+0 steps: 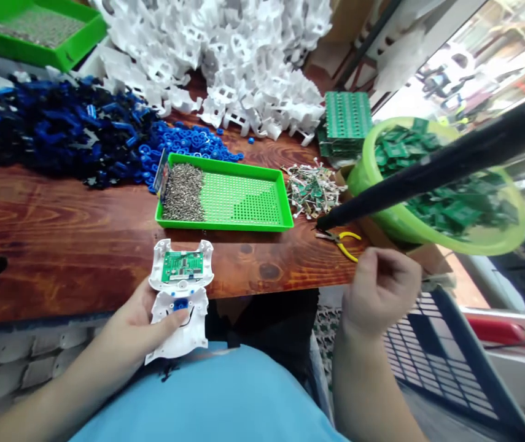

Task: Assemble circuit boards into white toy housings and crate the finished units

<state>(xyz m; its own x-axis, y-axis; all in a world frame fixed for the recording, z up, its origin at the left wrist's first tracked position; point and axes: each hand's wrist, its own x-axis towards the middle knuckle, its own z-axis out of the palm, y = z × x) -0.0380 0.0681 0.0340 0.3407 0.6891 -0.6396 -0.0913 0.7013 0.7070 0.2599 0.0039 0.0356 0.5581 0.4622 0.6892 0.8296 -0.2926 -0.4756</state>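
My left hand (145,322) grips an opened white plastic housing (177,337) at the table's front edge, thumb across its lower half. A green circuit board (183,266) sits in the upper half, and a blue plastic piece (180,304) shows in the lower half. My right hand (384,288) is raised off the table's right front edge with its fingers curled closed. Whatever lies inside those fingers, if anything, is hidden. Just left of it lie yellow-handled pliers (347,245). A long black rod (428,169) slants above them from the upper right.
A green tray (244,227) holds small metal screws on its left side. Behind are blue parts (69,126), white shells (244,67) and stacked green boards (347,116). Right of the tray lie wired parts (315,189); a lime basin (373,178) of boards stands beyond.
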